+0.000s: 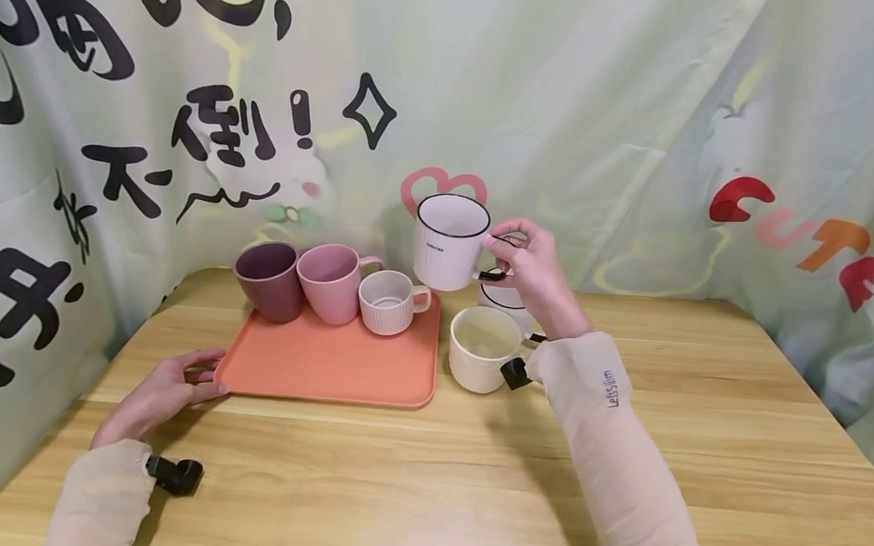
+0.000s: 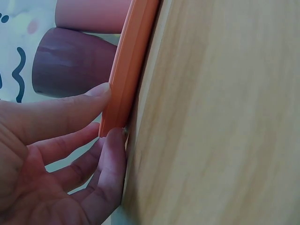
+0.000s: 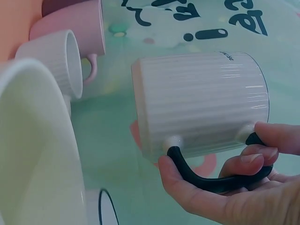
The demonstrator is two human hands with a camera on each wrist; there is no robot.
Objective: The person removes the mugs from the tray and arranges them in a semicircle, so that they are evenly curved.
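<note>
My right hand (image 1: 531, 262) grips the black handle (image 3: 220, 183) of a white ribbed mug (image 1: 446, 253) with a black rim, held up in the air at the tray's back right. At the near left corner of the orange tray (image 1: 325, 375), my left hand (image 1: 170, 390) pinches the edge, thumb on the rim and fingers at its underside. Along the tray's back stand a dark purple cup (image 1: 269, 284), a pink mug (image 1: 331, 287) and a small grey-white ribbed cup (image 1: 386, 305). Right of the tray, a cream mug (image 1: 480, 355) stands on the table.
Behind the cream mug is another white mug (image 1: 506, 298) with a black rim, partly hidden by my right hand and the held mug. A printed curtain (image 1: 566, 131) hangs behind the wooden table (image 1: 364, 486).
</note>
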